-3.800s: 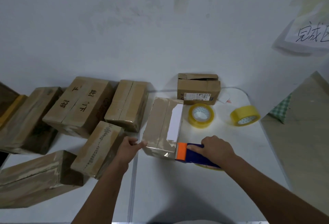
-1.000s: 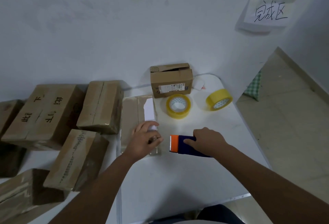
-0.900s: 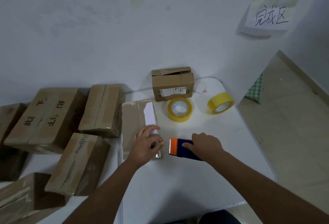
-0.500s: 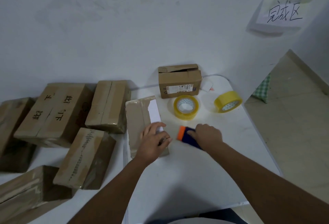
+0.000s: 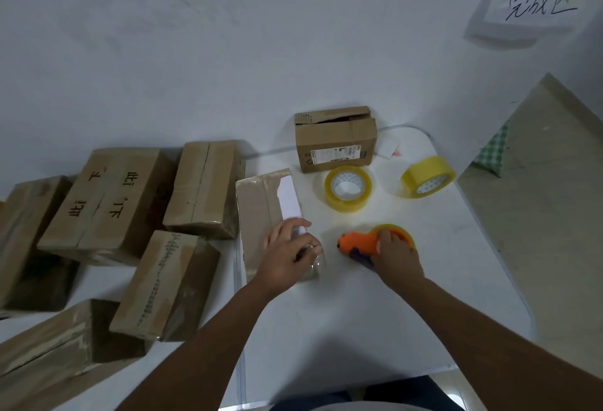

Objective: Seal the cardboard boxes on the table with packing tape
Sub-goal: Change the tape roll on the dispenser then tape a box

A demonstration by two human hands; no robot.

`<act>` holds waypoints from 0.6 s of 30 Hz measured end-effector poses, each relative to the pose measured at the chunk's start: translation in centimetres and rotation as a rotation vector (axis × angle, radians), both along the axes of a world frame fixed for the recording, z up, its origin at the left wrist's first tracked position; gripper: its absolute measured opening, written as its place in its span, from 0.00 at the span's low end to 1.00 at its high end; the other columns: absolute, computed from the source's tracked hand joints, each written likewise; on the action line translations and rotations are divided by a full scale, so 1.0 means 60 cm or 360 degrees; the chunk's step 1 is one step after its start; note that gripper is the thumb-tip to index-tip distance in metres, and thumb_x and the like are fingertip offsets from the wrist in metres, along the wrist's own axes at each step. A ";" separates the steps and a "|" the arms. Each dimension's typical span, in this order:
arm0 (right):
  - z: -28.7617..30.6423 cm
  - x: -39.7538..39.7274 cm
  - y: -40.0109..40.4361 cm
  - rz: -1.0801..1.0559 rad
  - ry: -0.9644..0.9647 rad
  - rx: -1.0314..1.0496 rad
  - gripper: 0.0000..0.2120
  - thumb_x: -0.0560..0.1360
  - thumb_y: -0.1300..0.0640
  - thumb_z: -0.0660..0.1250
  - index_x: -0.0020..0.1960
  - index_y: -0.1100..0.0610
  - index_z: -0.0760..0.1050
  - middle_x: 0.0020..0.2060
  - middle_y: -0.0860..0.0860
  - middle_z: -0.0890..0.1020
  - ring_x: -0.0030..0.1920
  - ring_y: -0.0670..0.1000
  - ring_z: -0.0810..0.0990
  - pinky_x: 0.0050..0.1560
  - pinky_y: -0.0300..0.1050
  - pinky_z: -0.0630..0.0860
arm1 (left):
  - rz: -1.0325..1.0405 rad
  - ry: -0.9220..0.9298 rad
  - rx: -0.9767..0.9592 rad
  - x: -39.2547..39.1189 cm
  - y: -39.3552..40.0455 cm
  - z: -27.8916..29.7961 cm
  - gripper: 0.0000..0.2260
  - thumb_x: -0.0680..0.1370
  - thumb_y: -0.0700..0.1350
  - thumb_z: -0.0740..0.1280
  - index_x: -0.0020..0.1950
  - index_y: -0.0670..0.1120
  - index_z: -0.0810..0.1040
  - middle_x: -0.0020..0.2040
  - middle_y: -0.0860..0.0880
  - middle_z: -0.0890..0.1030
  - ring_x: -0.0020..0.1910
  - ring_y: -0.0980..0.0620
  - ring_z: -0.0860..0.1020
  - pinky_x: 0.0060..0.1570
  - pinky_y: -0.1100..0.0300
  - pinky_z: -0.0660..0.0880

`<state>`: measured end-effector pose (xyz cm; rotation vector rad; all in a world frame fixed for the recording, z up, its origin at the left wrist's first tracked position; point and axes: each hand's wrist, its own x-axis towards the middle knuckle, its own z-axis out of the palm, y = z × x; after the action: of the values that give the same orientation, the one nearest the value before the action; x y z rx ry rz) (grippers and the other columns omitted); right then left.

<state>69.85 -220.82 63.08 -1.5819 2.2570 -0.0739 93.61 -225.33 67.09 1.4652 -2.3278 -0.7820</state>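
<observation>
Right hand (image 5: 396,255) tips the tape dispenser (image 5: 362,244) onto its side on the desk (image 5: 375,322), away from the box (image 5: 261,214), orange face and roll now up, while left hand (image 5: 287,254) slides from the box's near corner onto its top.

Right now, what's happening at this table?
A person is taping cardboard boxes. The left hand presses down on the near end of a flat box with a white label. The right hand holds an orange tape dispenser on the table just beside it. Two spare tape rolls sit behind.
</observation>
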 end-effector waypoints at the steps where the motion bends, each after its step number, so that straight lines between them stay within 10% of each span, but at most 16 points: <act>1: -0.004 0.009 0.003 0.0002 -0.0054 -0.0139 0.22 0.71 0.50 0.75 0.60 0.57 0.73 0.51 0.54 0.81 0.50 0.58 0.80 0.51 0.51 0.76 | 0.0005 0.0012 0.0003 0.000 0.000 0.001 0.05 0.80 0.54 0.65 0.46 0.58 0.80 0.67 0.64 0.66 0.66 0.63 0.56 0.64 0.57 0.51; 5: 0.049 0.082 0.001 -0.0482 -0.1483 0.0050 0.11 0.81 0.56 0.61 0.62 0.56 0.73 0.56 0.52 0.80 0.50 0.49 0.76 0.51 0.36 0.73 | 0.0003 -0.0001 -0.0005 0.000 0.000 0.002 0.04 0.80 0.53 0.66 0.47 0.57 0.80 0.67 0.62 0.67 0.69 0.58 0.59 0.64 0.58 0.51; 8: 0.068 0.114 0.004 -0.0929 -0.2295 0.0384 0.15 0.83 0.58 0.59 0.69 0.56 0.68 0.61 0.52 0.79 0.60 0.52 0.77 0.64 0.49 0.73 | -0.0003 -0.0004 0.0015 0.000 -0.001 0.003 0.05 0.80 0.54 0.65 0.47 0.58 0.79 0.68 0.61 0.67 0.70 0.57 0.59 0.64 0.56 0.51; 18: 0.075 0.101 0.023 -0.1022 -0.2326 0.0213 0.10 0.79 0.61 0.66 0.57 0.66 0.77 0.41 0.55 0.79 0.45 0.52 0.79 0.50 0.44 0.77 | -0.0030 -0.0004 0.0053 0.003 -0.006 0.001 0.04 0.82 0.50 0.63 0.53 0.54 0.77 0.69 0.57 0.67 0.70 0.54 0.62 0.66 0.57 0.55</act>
<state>75.92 -219.46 67.58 -0.2956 1.3389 -0.8825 93.79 -225.68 67.18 1.4605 -2.3447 -0.8286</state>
